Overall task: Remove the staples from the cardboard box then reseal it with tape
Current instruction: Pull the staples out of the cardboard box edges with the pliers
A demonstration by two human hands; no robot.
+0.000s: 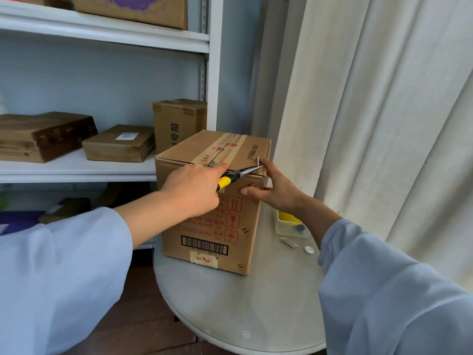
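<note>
A: Obs. 1. Where is the cardboard box (212, 201)?

B: Upright on the round glass-topped table (243, 303), toward its far edge, just in front of the white shelf unit (102, 167). A printed tape strip (222, 148) runs along the top seam.

A: Left hand (194, 187)?

B: Fingers curled round the yellow-and-black handles of the needle-nose pliers (238, 175). The tips reach to the box's near-right top corner, at the gap under the top flap.

A: Right hand (275, 192)?

B: It rests against the box's right corner, index finger up at the top edge beside the plier tips, thumb stretched across the front face. Fingers relaxed, gripping nothing that I can see.

A: Anything at that corner?

B: A small metal pin (258, 160) stands upright, just above the plier tips. Whether the pliers grip it, I cannot tell.

A: Other items on the table?

B: Right of the box: a clear plastic tub (291, 228) with something yellow inside, two loose nails (289, 242) and a small round disc (309, 250) nearby. Curtain (384, 124) behind.
</note>
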